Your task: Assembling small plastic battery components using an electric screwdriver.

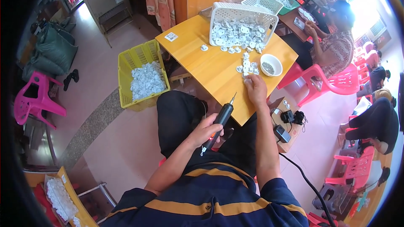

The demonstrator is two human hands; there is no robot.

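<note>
The tabletop looks smooth and wooden, the pieces plastic, the screwdriver plastic with a metal bit

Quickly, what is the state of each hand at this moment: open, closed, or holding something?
Left hand: closed, holding the black screwdriver.
Right hand: fingers bent at the small white pieces; whether its grip holds one cannot be told.

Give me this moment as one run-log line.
left hand: holding black power screwdriver | right hand: at small white parts, grip unclear | on wooden table: white basket, white bowl
</note>
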